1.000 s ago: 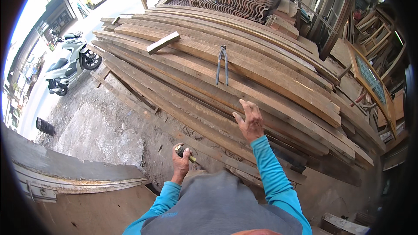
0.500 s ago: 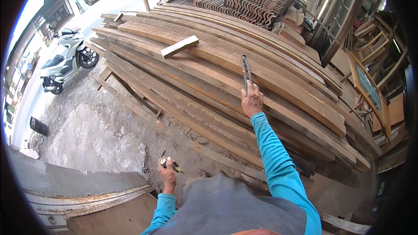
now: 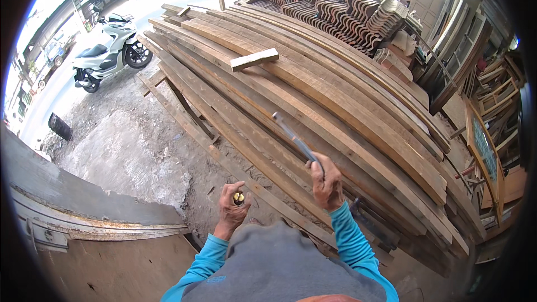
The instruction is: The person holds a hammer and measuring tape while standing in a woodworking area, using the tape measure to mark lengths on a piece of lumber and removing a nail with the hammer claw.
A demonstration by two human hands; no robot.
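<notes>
My right hand (image 3: 328, 183) grips a pair of long-handled grey pincers (image 3: 295, 138) by the handles. Their far end points up and to the left over the timber, blurred by motion. Below and to the left, my left hand (image 3: 231, 208) is closed around a small yellow-and-black thing (image 3: 239, 197), with a round end showing between the fingers; its kind cannot be made out. Under the pincers lies a broad stack of long brown wooden beams (image 3: 313, 85). Across the beams, farther off, rests a short pale wood block (image 3: 254, 60), touched by neither hand.
Curved roof tiles (image 3: 335, 11) are piled behind the beams. A framed glass panel (image 3: 482, 144) leans at right beside scrap wood. On the left stand a white scooter (image 3: 109, 50), a black cylinder (image 3: 60, 126) and a grey wall edge (image 3: 84, 184). A motorbike passes on the road.
My right hand has drawn back toward me, and the pincers have swung from pointing away to pointing left. My left hand has turned and come slightly closer to it. The view has shifted.
</notes>
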